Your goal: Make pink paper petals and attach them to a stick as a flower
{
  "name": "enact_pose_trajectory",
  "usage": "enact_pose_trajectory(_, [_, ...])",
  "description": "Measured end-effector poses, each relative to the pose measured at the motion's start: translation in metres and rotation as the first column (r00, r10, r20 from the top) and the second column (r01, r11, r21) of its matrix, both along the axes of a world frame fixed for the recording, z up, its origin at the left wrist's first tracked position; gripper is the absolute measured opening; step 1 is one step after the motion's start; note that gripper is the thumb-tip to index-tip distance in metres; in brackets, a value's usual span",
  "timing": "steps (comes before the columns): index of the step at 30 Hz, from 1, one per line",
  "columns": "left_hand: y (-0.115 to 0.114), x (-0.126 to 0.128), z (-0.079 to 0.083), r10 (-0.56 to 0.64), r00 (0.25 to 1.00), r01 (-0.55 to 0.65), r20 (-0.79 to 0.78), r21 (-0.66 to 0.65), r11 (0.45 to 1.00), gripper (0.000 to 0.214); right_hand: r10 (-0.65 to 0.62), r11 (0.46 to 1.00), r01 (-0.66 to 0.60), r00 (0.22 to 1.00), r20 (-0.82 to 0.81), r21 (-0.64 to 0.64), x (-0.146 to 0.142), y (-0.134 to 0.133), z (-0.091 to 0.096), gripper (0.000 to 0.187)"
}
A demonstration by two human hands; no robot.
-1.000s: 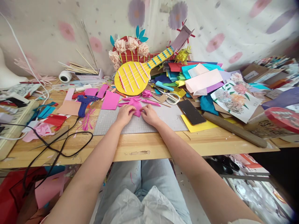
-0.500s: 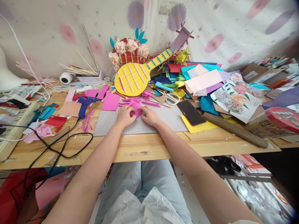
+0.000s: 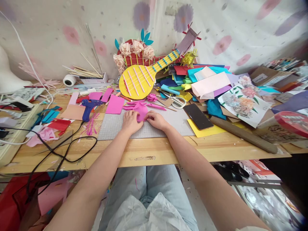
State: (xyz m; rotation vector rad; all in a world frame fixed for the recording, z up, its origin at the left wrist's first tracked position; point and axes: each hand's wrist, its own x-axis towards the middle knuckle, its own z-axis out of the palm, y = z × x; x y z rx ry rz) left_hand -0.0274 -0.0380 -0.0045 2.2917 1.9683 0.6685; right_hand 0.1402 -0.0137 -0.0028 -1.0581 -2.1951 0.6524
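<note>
Between my two hands is a small piece of pink paper (image 3: pixel 140 110), held just above a grey cutting mat (image 3: pixel 115 128). My left hand (image 3: pixel 131 122) grips its left side with curled fingers. On the right side, my right hand (image 3: pixel 155 120) pinches the edge between thumb and fingertips. Just behind the hands lie pink paper strips (image 3: pixel 156 106) and a small pink paper rosette (image 3: pixel 151 97). A flat pink sheet (image 3: pixel 115 104) rests at the mat's back left corner.
A blue glue gun (image 3: pixel 88 107) with a looping black cord stands at the left. Scissors (image 3: pixel 179 102), a phone (image 3: pixel 198 116) and a wooden stick (image 3: pixel 243 134) lie to the right. A yellow paper lute (image 3: pixel 137 81) leans at the back, beside piled coloured paper (image 3: pixel 211 84).
The pink paper has turned in my fingers and now looks flatter and rounder. My left hand has rolled slightly, its back showing more. The whole view has shifted a little.
</note>
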Motion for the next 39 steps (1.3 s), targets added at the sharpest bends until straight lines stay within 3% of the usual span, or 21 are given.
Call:
enact_pose_trajectory(5, [0.001,0.004,0.005,0.034,0.999,-0.033,0.006,-0.09,0.995,0.038,-0.084,0.995,0.084,0.996,0.0,-0.053,-0.003,0.002,-0.003,0.025])
enact_pose_trajectory(15, [-0.003,0.008,0.009,0.075,0.997,-0.07,0.029,-0.129,0.989,0.037,-0.252,0.964,0.259,0.961,0.117,-0.054,-0.018,0.007,-0.003,0.024])
enact_pose_trajectory(29, [-0.002,0.007,0.008,0.071,0.997,-0.067,0.032,-0.132,0.989,0.029,-0.327,0.944,0.329,0.912,0.246,0.037,-0.026,0.003,0.001,0.009])
enact_pose_trajectory(39, [-0.003,0.007,0.009,0.069,0.997,-0.064,0.031,-0.142,0.988,0.028,-0.326,0.944,0.325,0.909,0.261,0.047,-0.028,0.001,0.003,0.009])
